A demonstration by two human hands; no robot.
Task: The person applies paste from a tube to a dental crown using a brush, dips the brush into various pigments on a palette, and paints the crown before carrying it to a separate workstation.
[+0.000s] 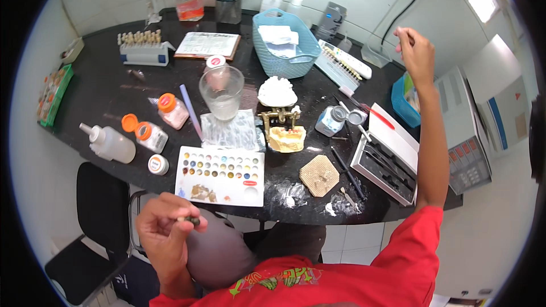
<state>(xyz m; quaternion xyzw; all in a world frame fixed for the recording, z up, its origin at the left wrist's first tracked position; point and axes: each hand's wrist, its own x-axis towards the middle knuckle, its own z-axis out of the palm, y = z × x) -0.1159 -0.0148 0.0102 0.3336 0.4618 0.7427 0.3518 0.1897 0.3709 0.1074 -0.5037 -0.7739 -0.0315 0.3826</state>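
My left hand [165,224] is raised in front of the bench's near edge. Its thumb and fingers pinch a small dark piece with a pale bit [190,220], too small to name surely. Out to the far right, my right hand [416,51] is lifted high with its fingers curled together. Whatever it holds, if anything, cannot be made out. A white palette [178,185] with wells of coloured paste lies just beyond my left hand. In the middle stands a brass dental articulator [278,116] carrying a yellowish tooth model [286,140] and a white plaster cast [277,92].
A clear cup [222,94], orange-capped jars [173,111] and a squeeze bottle [114,145] stand left. A blue basket [287,59] sits behind. Rightward are a honeycomb firing tray [319,175], a brush [348,173] and an open tool case [385,156]. A cable [405,7] hangs by the wall.
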